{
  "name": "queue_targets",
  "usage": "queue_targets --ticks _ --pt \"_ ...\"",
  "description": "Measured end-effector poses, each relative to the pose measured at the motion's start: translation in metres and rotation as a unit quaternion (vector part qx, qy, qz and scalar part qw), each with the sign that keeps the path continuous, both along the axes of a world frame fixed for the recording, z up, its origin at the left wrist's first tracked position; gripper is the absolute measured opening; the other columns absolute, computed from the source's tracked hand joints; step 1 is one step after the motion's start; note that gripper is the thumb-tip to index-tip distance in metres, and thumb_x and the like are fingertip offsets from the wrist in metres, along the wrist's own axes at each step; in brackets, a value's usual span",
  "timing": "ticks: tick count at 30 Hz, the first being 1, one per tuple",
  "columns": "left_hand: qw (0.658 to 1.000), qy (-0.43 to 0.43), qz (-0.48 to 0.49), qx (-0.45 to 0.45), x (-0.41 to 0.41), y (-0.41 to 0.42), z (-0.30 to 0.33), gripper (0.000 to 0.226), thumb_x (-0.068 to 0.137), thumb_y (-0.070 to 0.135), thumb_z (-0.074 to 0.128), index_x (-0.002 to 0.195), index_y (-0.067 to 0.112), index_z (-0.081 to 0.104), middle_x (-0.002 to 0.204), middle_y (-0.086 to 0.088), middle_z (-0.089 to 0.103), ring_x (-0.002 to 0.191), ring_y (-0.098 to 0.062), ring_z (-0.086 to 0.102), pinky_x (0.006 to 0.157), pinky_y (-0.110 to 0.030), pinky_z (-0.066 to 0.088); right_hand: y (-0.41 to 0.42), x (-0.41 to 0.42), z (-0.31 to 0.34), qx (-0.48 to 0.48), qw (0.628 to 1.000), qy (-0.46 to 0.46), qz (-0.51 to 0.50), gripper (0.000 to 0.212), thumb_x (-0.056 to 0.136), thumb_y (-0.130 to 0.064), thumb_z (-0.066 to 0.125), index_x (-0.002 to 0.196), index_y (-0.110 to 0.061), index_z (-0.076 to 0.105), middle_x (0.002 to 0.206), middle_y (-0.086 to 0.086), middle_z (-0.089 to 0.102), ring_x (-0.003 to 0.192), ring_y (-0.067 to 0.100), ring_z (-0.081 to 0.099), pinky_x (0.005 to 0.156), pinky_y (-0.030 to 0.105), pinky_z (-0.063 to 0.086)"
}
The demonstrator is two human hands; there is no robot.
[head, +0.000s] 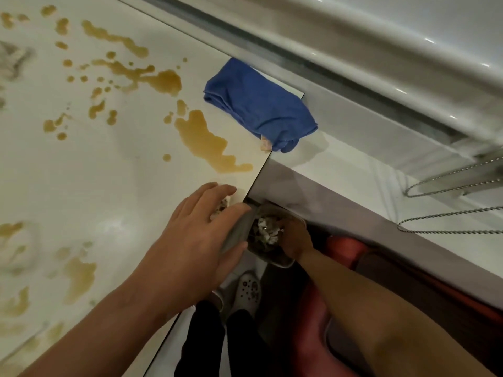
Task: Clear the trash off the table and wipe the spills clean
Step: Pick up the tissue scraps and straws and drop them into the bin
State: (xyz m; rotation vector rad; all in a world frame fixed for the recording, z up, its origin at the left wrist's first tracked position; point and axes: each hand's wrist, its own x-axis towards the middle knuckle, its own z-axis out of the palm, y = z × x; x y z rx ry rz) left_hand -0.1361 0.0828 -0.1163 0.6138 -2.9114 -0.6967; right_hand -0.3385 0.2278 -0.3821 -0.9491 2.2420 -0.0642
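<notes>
Brown spills [201, 137] cover white table [114, 170]; blue cloth [258, 104] overhangs corner.

Soft, warm indoor light, with wide-angle bending and some blur at the edges.

The pale surface [114, 170] is evenly lit and carries a broad, dull sheen at lower centre left, just left of the left hand [196, 240]. Small sharp glints dot the glossy white ledge [408, 50] along the upper right of the frame. The lower centre and lower right, under the surface's edge, fall into deep shadow where detail is hard to read. A faint shadow lies right of the blue cloth [261, 107]. Straight edges bow toward the frame borders. The far left and the right margin look smeared and soft; the centre is reasonably sharp.
</notes>
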Motion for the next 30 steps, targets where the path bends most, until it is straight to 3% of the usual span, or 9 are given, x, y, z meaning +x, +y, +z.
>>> queue_targets --ticks 4,10,13,16,19,23,28,30 --pt "0.999 0.011 0.02 0.023 0.002 0.0 0.01 0.046 0.089 0.033 0.069 0.131 0.015 0.062 0.143 -0.01 0.05 0.134 -0.031 0.048 0.1 -0.045 0.051 -0.007 0.006 0.045 -0.05 0.998 -0.04 -0.005 0.029 0.098 -0.02 0.057 0.125 -0.017 0.068 0.122 0.008 0.068 0.114 0.028 0.063 0.097 0.034 0.049" --pt "0.996 0.013 0.066 0.059 0.018 -0.002 0.039 0.046 0.091 0.036 0.07 0.134 0.024 0.06 0.143 0.0 0.049 0.135 -0.02 0.045 0.106 -0.038 0.046 -0.017 0.013 0.173 -0.212 0.972 -0.094 -0.044 0.019 0.097 -0.02 0.064 0.113 -0.026 0.071 0.102 -0.014 0.071 0.09 0.004 0.067 0.078 0.016 0.051" --pt "0.992 0.003 0.104 0.068 0.034 -0.009 0.057 0.046 0.094 0.041 0.066 0.138 0.032 0.054 0.148 0.007 0.043 0.139 -0.014 0.039 0.112 -0.034 0.04 -0.028 0.016 0.244 -0.269 0.955 -0.12 -0.043 0.019 0.097 -0.023 0.066 0.106 -0.04 0.067 0.097 -0.022 0.071 0.09 -0.004 0.066 0.079 0.016 0.053" --pt "0.982 -0.018 0.168 0.079 0.056 -0.024 0.078 0.047 0.098 0.046 0.058 0.143 0.039 0.046 0.152 0.017 0.034 0.142 -0.003 0.029 0.112 -0.02 0.028 -0.047 0.02 0.299 -0.314 0.94 -0.129 -0.033 0.017 0.095 -0.022 0.069 0.105 -0.036 0.07 0.097 -0.023 0.071 0.095 -0.008 0.064 0.078 0.005 0.047" --pt "0.97 -0.013 0.227 0.088 0.081 -0.045 0.095 0.047 0.097 0.044 0.059 0.143 0.038 0.047 0.149 0.019 0.036 0.139 0.0 0.031 0.111 -0.019 0.029 -0.073 0.021 0.334 -0.317 0.935 -0.154 -0.026 0.015 0.094 -0.019 0.07 0.107 -0.026 0.073 0.098 -0.019 0.073 0.096 -0.007 0.065 0.079 0.006 0.048" --pt "0.95 -0.011 0.298 0.09 0.112 -0.082 0.108 0.047 0.096 0.043 0.062 0.141 0.034 0.051 0.147 0.015 0.043 0.138 -0.005 0.037 0.113 -0.027 0.036 -0.124 0.03 0.361 -0.294 0.943 -0.15 0.037 0.016 0.095 -0.022 0.068 0.109 -0.027 0.072 0.099 -0.018 0.072 0.097 -0.007 0.063 0.083 0.017 0.051" --pt "0.911 -0.016 0.398 0.111 0.134 -0.132 0.107 0.051 0.095 0.041 0.064 0.143 0.028 0.049 0.146 0.009 0.044 0.137 -0.011 0.04 0.109 -0.024 0.033 -0.205 0.056 0.38 -0.281 0.942 -0.135 0.129 0.019 0.098 -0.025 0.065 0.115 -0.028 0.071 0.102 -0.022 0.069 0.096 -0.009 0.06 0.081 0.006 0.047" --pt "0.89 -0.023 0.438 0.126 0.138 -0.152 0.1 0.053 0.097 0.035 0.062 0.147 0.025 0.045 0.151 0.003 0.041 0.139 -0.016 0.039 0.111 -0.028 0.032 -0.241 0.07 0.38 -0.266 0.94 -0.127 0.17 0.021 0.099 -0.027 0.062 0.119 -0.027 0.07 0.105 -0.022 0.067 0.096 -0.009 0.06 0.083 0.01 0.048"
